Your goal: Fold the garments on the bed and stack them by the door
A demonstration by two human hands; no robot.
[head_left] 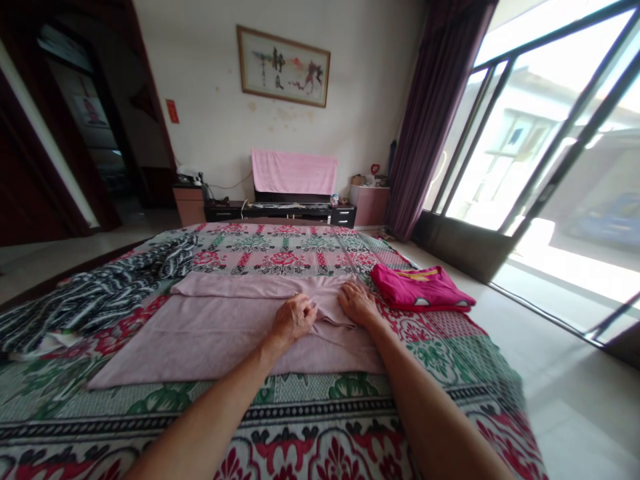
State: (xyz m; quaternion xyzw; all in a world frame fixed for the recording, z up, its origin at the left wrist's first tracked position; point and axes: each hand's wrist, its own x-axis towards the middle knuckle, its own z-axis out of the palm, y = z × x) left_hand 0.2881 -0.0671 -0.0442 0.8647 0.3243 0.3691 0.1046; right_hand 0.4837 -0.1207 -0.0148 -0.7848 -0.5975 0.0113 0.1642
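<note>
A pale pink garment [200,333], its exact kind unclear, lies spread out on the bed with its far edge folded over. My left hand [295,315] is closed, pinching a bunched bit of the cloth near the garment's right part. Just right of it, my right hand [357,303] rests flat on the fabric with fingers stretched forward. Small creases run through the cloth between the two hands.
A folded magenta garment [423,288] lies right of my right hand. At the left is a crumpled black-and-white patterned cloth [110,293]. A patterned bedspread [280,257] covers the bed. Beyond stands a low cabinet [295,211]; glass doors [530,153] are on the right.
</note>
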